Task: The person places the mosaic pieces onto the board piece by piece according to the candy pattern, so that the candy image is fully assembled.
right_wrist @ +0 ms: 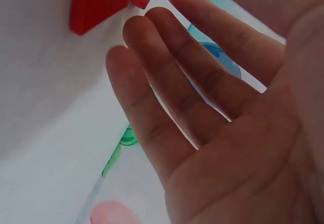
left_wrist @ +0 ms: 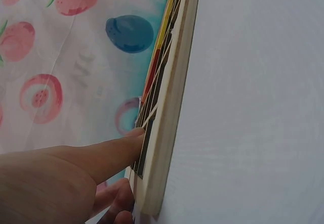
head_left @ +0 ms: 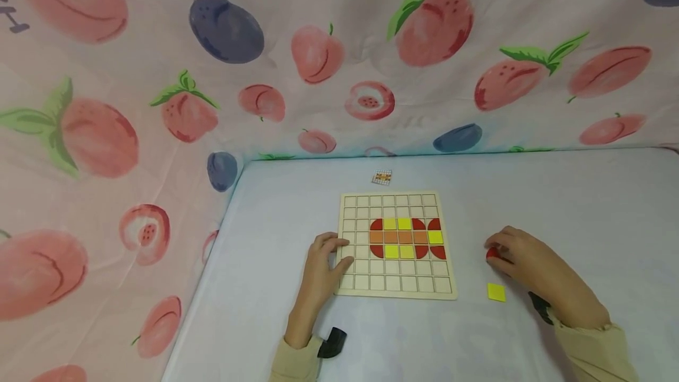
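My left hand (head_left: pixel 320 267) rests at the left edge of a square wooden grid board (head_left: pixel 366 282), thumb and fingertips touching its rim. From the side, the left wrist view shows the thumb on the board's edge (left_wrist: pixel 164 133). Red, yellow and orange tiles (head_left: pixel 389 237) lie in the board's cells, in a fish-like shape. To the right of the board, my right hand (head_left: pixel 525 258) is over red pieces (head_left: pixel 492 253), its fingers loosely extended. Two red shapes (right_wrist: pixel 98 4) show beyond the fingertips in the right wrist view, apart from them.
A yellow square tile (head_left: pixel 496 292) lies on the white tabletop just below the right hand. Behind the board is a small pattern card (head_left: pixel 382 177). Fruit-print cloth (head_left: pixel 366 34) hangs along the back and left of the table.
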`<action>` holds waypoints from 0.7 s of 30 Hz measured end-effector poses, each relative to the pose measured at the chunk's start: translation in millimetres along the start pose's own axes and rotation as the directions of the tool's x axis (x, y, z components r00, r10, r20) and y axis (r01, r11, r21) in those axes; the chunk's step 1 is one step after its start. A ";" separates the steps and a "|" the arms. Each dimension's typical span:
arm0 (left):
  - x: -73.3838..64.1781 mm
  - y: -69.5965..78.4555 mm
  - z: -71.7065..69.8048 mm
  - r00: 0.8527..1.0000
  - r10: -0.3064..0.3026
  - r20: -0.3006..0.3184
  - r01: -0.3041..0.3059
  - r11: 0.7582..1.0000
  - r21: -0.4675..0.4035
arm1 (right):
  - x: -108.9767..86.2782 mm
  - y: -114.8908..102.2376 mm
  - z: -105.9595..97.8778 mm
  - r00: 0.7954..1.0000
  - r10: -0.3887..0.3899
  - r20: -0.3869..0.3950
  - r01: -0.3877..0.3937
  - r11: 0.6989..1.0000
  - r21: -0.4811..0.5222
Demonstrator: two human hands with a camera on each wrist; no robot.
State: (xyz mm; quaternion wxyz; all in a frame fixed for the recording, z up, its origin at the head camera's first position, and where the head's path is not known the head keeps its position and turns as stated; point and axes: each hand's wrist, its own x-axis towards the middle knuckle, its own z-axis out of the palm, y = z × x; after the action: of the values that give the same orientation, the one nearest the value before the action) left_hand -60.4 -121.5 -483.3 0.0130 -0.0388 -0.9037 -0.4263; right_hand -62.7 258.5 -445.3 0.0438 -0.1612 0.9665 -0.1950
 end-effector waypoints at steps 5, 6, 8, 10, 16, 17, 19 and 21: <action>0.3 0.5 0.2 1.000 -0.001 -0.001 0.001 1.000 0.003 | -4.8 3.4 -0.6 1.000 0.016 0.016 -0.016 1.000 0.002; 0.4 0.6 0.1 1.000 0.001 -0.002 -0.001 1.000 0.004 | -5.7 4.0 -0.5 1.000 0.021 0.016 -0.021 1.000 -0.004; 0.5 0.8 0.0 1.000 0.003 -0.003 -0.003 1.000 0.004 | -6.8 5.4 -0.3 1.000 0.025 0.011 -0.025 1.000 -0.009; 0.5 1.0 -0.1 1.000 0.002 -0.002 -0.002 1.000 0.003 | -7.0 6.6 0.6 1.000 0.023 0.002 -0.023 1.000 -0.006; 0.3 1.3 0.0 1.000 -0.008 0.001 0.008 1.000 -0.003 | -4.2 6.2 3.3 1.000 0.008 -0.022 -0.009 1.000 -0.022; 0.3 1.3 0.0 1.000 -0.006 0.001 0.006 1.000 -0.004 | -3.8 5.8 3.4 1.000 0.011 -0.021 -0.011 1.000 -0.023; 0.1 1.2 0.0 1.000 -0.002 0.000 0.002 1.000 -0.002 | -3.2 5.0 3.0 1.000 0.017 -0.016 -0.017 1.000 -0.009; 0.0 1.1 0.0 1.000 -0.001 -0.001 0.001 1.000 0.000 | -2.6 4.0 2.3 1.000 0.023 -0.015 -0.023 1.000 -0.001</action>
State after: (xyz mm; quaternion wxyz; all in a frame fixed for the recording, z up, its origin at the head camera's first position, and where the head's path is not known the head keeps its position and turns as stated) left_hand -60.3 -120.9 -482.5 0.0133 -0.0384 -0.9037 -0.4263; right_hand -61.1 262.0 -449.0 0.0387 -0.1488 0.9687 -0.1950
